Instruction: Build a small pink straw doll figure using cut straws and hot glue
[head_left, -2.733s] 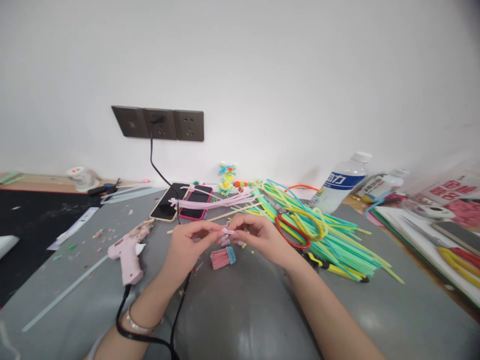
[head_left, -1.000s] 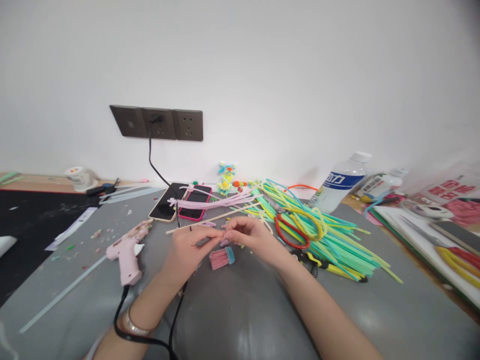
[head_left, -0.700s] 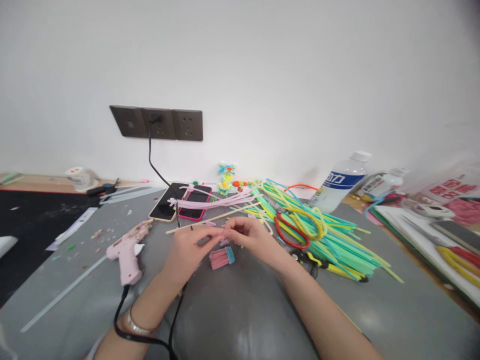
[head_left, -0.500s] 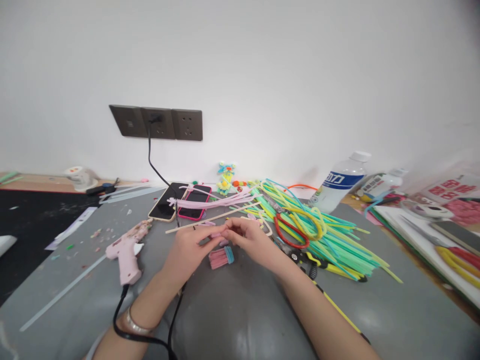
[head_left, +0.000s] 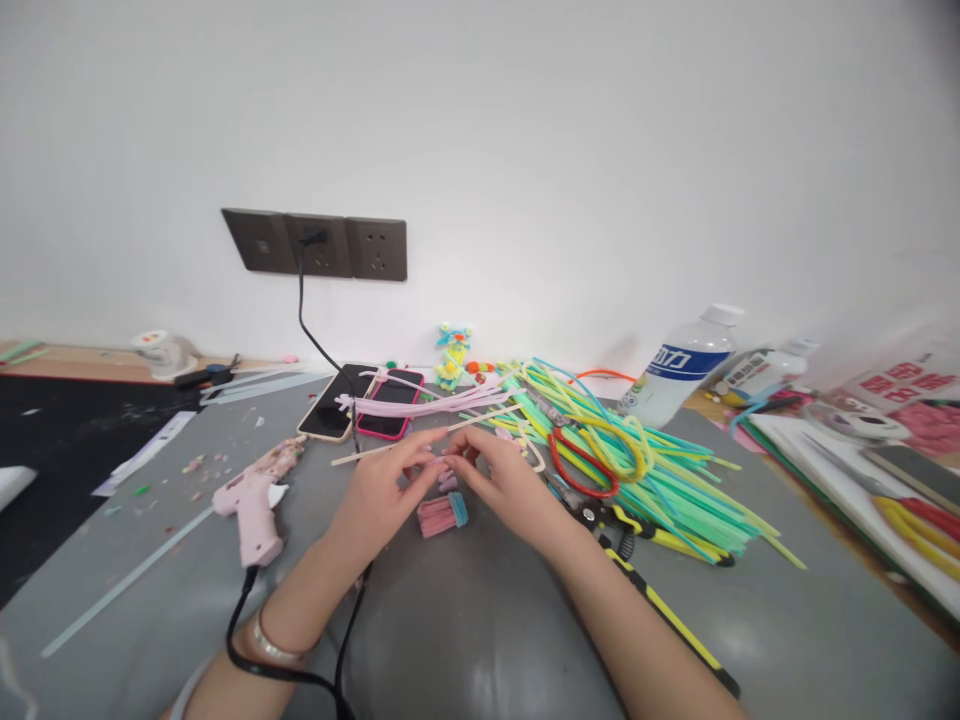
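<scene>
My left hand (head_left: 394,482) and my right hand (head_left: 499,480) meet over the middle of the grey mat (head_left: 480,620), their bent fingertips almost touching. Both are closed in a pinch, and whatever lies between the fingertips is too small and hidden to name. Just below the fingers sits a small purple fuzzy piece (head_left: 448,482). Nearer to me lies a short bundle of pink and blue pipe cleaner pieces (head_left: 441,516). Behind my hands, a thin beige stick (head_left: 484,418) and long pale-pink pipe cleaners (head_left: 442,402) stretch across.
A pink hot glue gun (head_left: 255,505) with a black cord lies left. Two phones (head_left: 390,408) lie behind. Right are green and yellow pipe cleaners (head_left: 675,490), red-handled scissors (head_left: 581,465), yellow-black pliers (head_left: 667,535) and a leaning bottle (head_left: 679,365). A small pipe-cleaner figure (head_left: 452,355) stands by the wall.
The fingers of both hands have shifted slightly, and the pink bit seen between the fingertips earlier is harder to see. My right forearm has moved a little, showing more of a yellow-black tool.
</scene>
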